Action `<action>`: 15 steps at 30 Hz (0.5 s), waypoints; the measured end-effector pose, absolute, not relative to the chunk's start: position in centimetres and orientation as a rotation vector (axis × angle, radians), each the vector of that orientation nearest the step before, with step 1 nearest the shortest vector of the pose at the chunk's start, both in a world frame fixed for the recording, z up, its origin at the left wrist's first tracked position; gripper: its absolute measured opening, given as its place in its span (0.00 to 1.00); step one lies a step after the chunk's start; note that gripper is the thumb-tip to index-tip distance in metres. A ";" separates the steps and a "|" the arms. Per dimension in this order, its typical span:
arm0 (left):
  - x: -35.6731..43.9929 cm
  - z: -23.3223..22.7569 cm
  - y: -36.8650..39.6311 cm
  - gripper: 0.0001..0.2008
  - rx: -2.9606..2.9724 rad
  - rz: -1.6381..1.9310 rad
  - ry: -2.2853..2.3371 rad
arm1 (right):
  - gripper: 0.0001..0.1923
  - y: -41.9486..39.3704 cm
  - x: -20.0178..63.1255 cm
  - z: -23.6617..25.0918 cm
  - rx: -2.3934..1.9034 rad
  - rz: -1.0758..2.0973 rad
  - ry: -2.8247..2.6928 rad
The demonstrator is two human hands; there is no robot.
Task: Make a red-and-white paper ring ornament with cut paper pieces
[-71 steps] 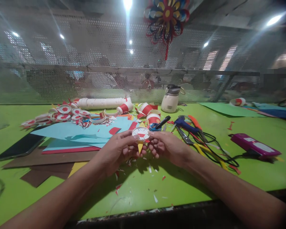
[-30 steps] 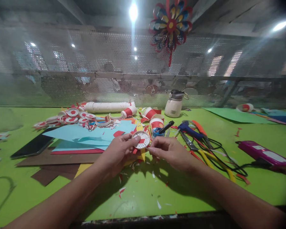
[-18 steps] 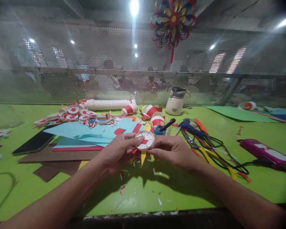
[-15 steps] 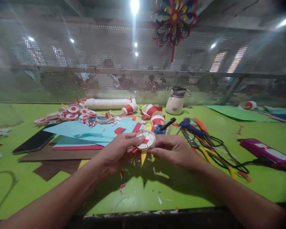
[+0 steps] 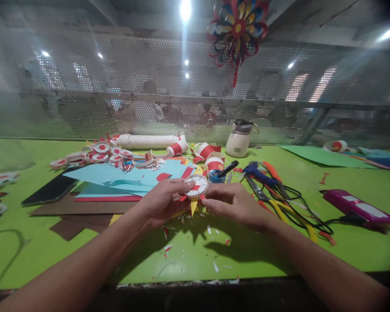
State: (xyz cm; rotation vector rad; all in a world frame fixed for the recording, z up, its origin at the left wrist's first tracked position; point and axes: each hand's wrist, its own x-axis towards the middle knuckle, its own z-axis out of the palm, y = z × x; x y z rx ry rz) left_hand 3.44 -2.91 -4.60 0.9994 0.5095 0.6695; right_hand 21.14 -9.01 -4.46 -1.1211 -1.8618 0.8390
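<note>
Small round paper disc (image 5: 196, 186), white with a red centre and dark ticks round the rim, held just above the worktop (image 5: 195, 255), tilted so the face looks up and toward the viewer. Yellow point (image 5: 193, 207) hanging from under it, long axis running straight down toward the near edge; red bits sticking out at the lower left.

Pinched from both sides. Left hand (image 5: 164, 203) to the left of the disc, thumb along the upper left rim, fingers curled beneath: a narrow grip closed on the disc. Right hand (image 5: 235, 204) to the right and slightly lower, fingertips (image 5: 208, 199) at the lower right rim, also narrow and touching it. Both equally close; disc lying exactly between the two grips, no gap visible on either side.

Just beyond the grip: blue pot (image 5: 216, 176) with a black pen (image 5: 228, 168) leaning in it, and a red-and-white paper cup (image 5: 214, 164). Left of the grip: light blue paper sheets (image 5: 123, 177) over brown ones, a phone (image 5: 50, 190) further out. Right of the grip: scissors (image 5: 263, 173) and tangled cables, then a magenta case (image 5: 359, 208) well apart. Paper scraps strewn on the worktop below the hands.
</note>
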 end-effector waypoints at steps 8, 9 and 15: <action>3.5 -5.0 -3.0 0.11 1.040 0.680 0.614 | 0.17 -8.5 20.8 -5.3 -1.231 0.841 -1.771; 3.5 -4.9 -3.0 0.11 1.046 0.679 0.616 | 0.16 -8.6 20.8 -5.3 -1.223 0.827 -1.778; 3.5 -4.3 -3.5 0.10 1.059 0.677 0.566 | 0.12 -8.7 20.9 -5.2 -1.137 0.556 -1.871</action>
